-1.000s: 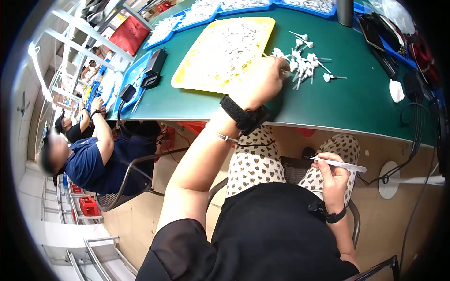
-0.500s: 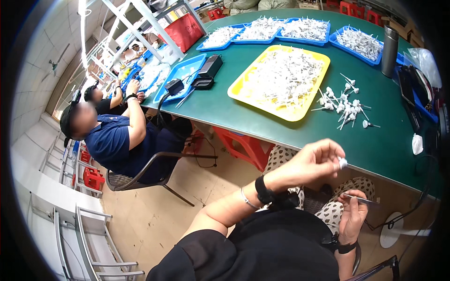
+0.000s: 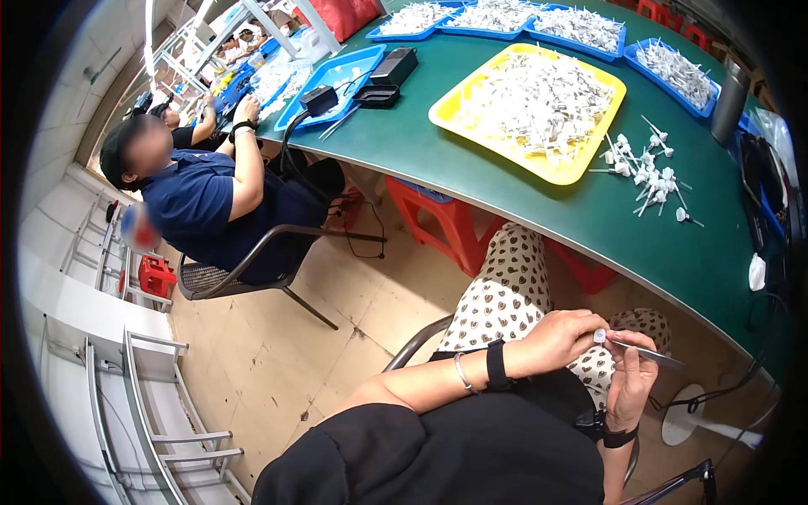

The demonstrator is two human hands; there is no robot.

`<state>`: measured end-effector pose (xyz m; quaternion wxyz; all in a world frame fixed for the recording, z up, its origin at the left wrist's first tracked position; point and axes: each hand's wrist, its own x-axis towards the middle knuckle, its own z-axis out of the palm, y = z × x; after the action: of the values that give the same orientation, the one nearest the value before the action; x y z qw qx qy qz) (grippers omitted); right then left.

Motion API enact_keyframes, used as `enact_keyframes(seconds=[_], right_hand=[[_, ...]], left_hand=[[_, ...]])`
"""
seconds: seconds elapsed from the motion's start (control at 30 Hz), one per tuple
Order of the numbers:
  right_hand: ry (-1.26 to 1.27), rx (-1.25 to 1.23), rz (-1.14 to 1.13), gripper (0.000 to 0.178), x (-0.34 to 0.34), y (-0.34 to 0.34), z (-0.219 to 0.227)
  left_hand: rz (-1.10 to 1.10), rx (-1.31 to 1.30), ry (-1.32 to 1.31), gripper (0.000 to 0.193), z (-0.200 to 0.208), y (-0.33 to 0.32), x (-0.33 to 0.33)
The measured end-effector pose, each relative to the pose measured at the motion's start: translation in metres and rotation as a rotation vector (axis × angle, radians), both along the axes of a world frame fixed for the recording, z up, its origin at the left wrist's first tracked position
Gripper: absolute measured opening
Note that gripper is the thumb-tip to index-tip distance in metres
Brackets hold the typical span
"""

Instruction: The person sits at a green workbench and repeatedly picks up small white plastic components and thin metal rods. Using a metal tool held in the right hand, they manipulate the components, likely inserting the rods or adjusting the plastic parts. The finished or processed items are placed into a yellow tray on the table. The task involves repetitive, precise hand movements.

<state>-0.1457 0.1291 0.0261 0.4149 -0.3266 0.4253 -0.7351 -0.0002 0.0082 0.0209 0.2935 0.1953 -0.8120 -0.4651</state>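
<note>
Above my lap, my left hand [image 3: 560,343] pinches a small white plastic piece [image 3: 599,336], which looks like the stemmed pieces on the table. Close beside it, my right hand [image 3: 631,385] grips a thin, flat metal blade [image 3: 655,356] that points out to the right. Its near end reaches the white piece; whether they touch cannot be made out. The fingers of both hands nearly meet there. A loose group of white stemmed pieces [image 3: 655,178] lies on the green table, beyond my hands. Left of it, a yellow tray [image 3: 443,110] holds a heap of similar pieces.
Blue trays [image 3: 673,103] of white pieces line the far side of the green table [image 3: 404,133]. A dark bottle [image 3: 730,101] stands at the right. To my left, a person in dark blue [image 3: 198,187] sits on a chair [image 3: 252,273]. A red stool [image 3: 433,223] is under the table edge.
My left hand has come down from near the table edge to my right hand, bringing the white piece to the metal blade. The view has shifted slightly.
</note>
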Motion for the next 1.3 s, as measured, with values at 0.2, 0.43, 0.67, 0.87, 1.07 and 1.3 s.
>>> enact_keyframes(seconds=[0.2, 0.43, 0.67, 0.87, 1.07, 1.3], right_hand=[[-0.054, 0.017, -0.078, 0.018, -0.003, -0.002, -0.007], [0.061, 0.122, -0.118, 0.02, 0.006, -0.01, 0.002], [0.22, 0.224, -0.147, 0.017, 0.013, -0.01, 0.01], [0.264, 0.223, -0.156, 0.014, 0.016, -0.015, 0.001], [0.276, 0.232, -0.173, 0.013, 0.017, -0.017, 0.0], [0.235, 0.209, -0.179, 0.014, 0.02, -0.019, 0.007]], left_hand=[[0.024, 0.312, 0.117, 0.011, -0.009, -0.003, -0.001], [0.072, 0.325, 0.069, 0.02, -0.01, -0.005, 0.002], [0.049, 0.179, 0.037, 0.011, -0.022, -0.007, -0.001], [0.099, 0.25, 0.078, 0.011, -0.021, -0.008, -0.001], [0.092, 0.054, 0.03, 0.014, -0.017, -0.011, 0.001], [0.093, 0.02, 0.029, 0.011, -0.013, -0.01, 0.002]])
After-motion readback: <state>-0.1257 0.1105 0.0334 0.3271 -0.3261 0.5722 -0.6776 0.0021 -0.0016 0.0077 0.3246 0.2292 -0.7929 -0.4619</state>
